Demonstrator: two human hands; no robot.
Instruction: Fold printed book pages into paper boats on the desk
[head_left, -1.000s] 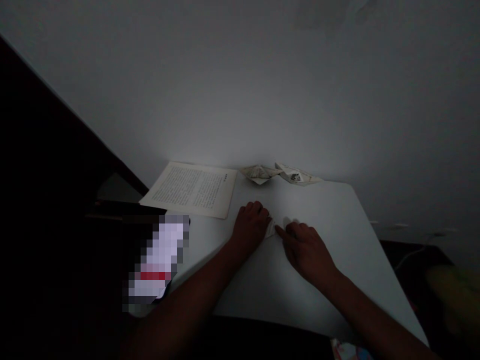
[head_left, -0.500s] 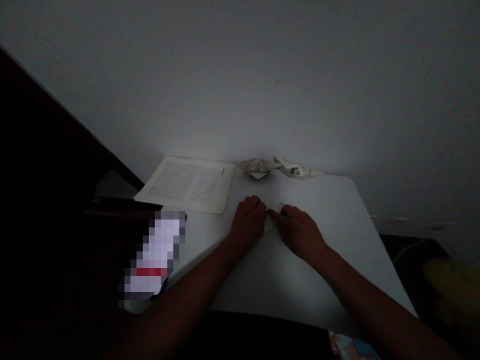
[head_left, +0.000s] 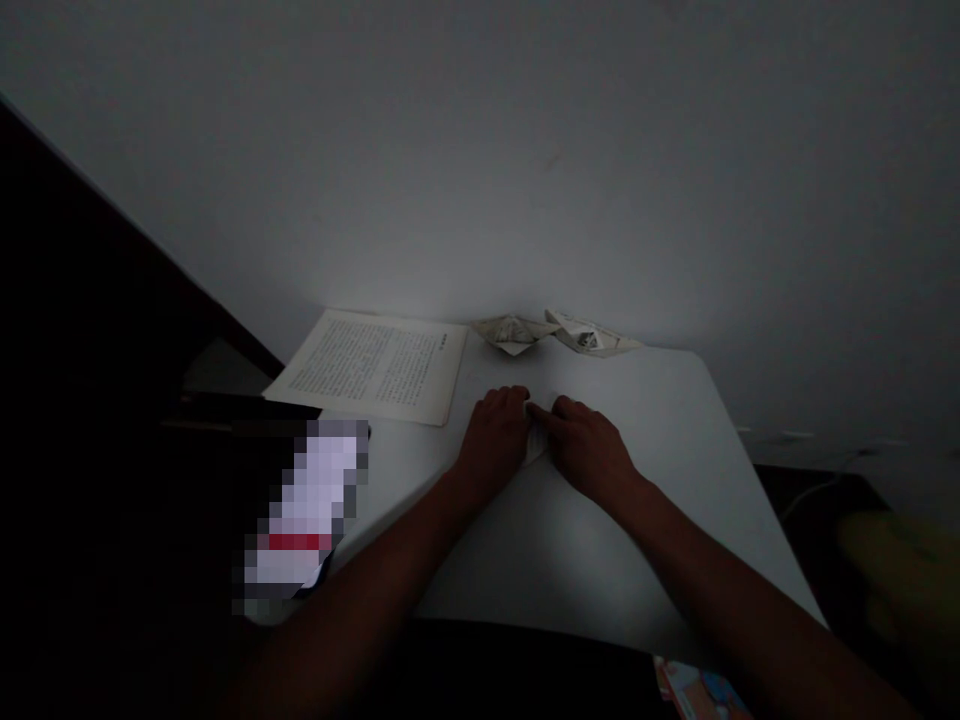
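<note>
Between my two hands, on the white table (head_left: 517,560), is a small piece of folded paper (head_left: 535,444), mostly covered by my fingers. My left hand (head_left: 495,425) is closed over its left side, knuckles up. From the right, my right hand (head_left: 589,445) grips it, with a finger pointing across to the left fingertips at the paper's upper edge. The dim light hides the exact fold and the fingertips. Beyond the hands, two folded paper boats (head_left: 513,334) sit end to end against the wall.
Left of the boats lies a stack of printed sheets (head_left: 375,365). A phone (head_left: 311,510) with a lit, blurred screen rests at the table's left edge. The wall (head_left: 487,150) borders the far side. Something colourful (head_left: 701,690) shows below the near edge, and a cable (head_left: 814,490) at right.
Both hands stay at the folded paper, with the right finger now slightly closer to the left fingertips. The whole view has shifted a little; the boats, sheets and phone keep their places.
</note>
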